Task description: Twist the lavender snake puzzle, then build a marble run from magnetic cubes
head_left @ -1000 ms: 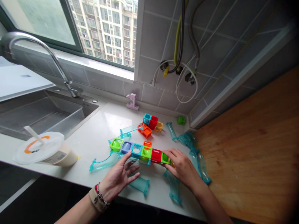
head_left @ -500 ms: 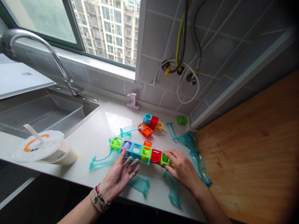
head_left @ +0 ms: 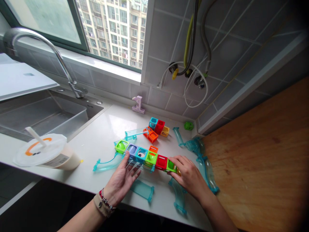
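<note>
The right hand (head_left: 185, 170) clasped a row of marble-run cubes (head_left: 161, 162); the left hand (head_left: 123, 184), loosely open, thumbed its side. Steadying seemed the step, the next calling for even support.

Head-worn view, facing forward and down; counter (head_left: 106, 127) near, window (head_left: 48, 21) beyond

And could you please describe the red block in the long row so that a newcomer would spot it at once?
On the white counter, find the long row of coloured blocks that the right hand holds at one end. Near that end, the red block has a green block on either side. It is the only red one in that row.
</note>
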The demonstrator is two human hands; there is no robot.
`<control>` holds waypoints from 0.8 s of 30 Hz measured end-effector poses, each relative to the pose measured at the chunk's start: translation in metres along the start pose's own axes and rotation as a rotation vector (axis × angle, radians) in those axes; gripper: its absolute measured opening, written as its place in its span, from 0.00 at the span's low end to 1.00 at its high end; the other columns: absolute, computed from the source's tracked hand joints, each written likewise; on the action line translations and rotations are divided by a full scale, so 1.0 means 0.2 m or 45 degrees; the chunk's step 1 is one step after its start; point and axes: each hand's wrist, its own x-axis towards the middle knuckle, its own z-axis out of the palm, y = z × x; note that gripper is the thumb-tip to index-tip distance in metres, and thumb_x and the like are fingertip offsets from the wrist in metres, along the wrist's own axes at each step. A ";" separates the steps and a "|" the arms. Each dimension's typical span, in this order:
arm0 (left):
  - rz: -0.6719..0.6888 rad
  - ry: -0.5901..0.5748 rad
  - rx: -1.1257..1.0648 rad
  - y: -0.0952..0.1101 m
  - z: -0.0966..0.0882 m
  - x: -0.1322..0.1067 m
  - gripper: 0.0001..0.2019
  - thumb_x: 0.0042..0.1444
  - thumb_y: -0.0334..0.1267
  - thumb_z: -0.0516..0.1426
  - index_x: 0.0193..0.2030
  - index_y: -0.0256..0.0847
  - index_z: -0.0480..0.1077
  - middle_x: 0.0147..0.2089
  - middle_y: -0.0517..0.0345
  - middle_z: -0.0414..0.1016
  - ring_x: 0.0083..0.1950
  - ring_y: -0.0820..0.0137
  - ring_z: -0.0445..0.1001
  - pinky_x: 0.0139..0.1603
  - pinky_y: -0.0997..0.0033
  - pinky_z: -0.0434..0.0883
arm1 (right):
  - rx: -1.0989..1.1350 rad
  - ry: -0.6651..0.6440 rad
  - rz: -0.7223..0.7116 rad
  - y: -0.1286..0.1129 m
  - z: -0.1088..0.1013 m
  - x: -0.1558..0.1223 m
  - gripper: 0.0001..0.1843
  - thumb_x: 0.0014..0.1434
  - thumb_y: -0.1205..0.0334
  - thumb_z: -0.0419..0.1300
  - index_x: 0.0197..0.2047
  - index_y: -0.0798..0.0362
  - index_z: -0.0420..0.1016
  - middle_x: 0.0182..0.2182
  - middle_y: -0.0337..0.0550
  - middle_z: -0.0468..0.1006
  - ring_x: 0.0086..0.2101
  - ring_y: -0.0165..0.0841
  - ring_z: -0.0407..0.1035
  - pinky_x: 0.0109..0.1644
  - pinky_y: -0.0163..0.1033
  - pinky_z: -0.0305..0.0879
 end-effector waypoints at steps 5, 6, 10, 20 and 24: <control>0.008 -0.005 -0.031 0.00 0.00 0.00 0.12 0.66 0.49 0.59 0.49 0.45 0.78 0.52 0.53 0.81 0.45 0.66 0.81 0.43 0.65 0.80 | -0.010 -0.002 0.004 0.01 0.01 0.00 0.30 0.59 0.63 0.70 0.63 0.44 0.68 0.50 0.46 0.77 0.47 0.44 0.73 0.51 0.49 0.73; 0.008 -0.007 -0.032 0.00 0.00 0.00 0.12 0.67 0.49 0.59 0.49 0.45 0.77 0.52 0.53 0.81 0.45 0.66 0.81 0.42 0.65 0.80 | -0.011 0.000 0.003 0.01 0.01 0.00 0.30 0.59 0.63 0.70 0.63 0.44 0.68 0.50 0.46 0.77 0.46 0.43 0.73 0.50 0.49 0.73; -0.010 -0.024 -0.016 0.01 0.02 -0.02 0.12 0.67 0.46 0.59 0.51 0.44 0.77 0.52 0.52 0.81 0.45 0.67 0.81 0.42 0.67 0.80 | -0.008 -0.003 -0.001 0.01 0.00 -0.01 0.30 0.59 0.63 0.70 0.63 0.44 0.68 0.50 0.46 0.77 0.47 0.43 0.73 0.51 0.49 0.73; 0.013 -0.034 0.004 0.02 0.02 0.00 0.11 0.63 0.33 0.63 0.51 0.41 0.75 0.51 0.49 0.81 0.46 0.64 0.83 0.53 0.59 0.80 | 0.050 -0.018 0.011 0.00 0.02 -0.01 0.32 0.59 0.64 0.69 0.64 0.44 0.67 0.49 0.47 0.77 0.46 0.44 0.74 0.51 0.50 0.74; 0.044 -0.014 0.045 0.01 0.02 0.01 0.11 0.61 0.33 0.64 0.50 0.42 0.74 0.51 0.50 0.81 0.46 0.64 0.83 0.55 0.54 0.80 | 0.058 -0.006 0.020 0.00 0.03 -0.01 0.32 0.59 0.64 0.69 0.64 0.43 0.67 0.49 0.47 0.77 0.47 0.45 0.74 0.51 0.50 0.74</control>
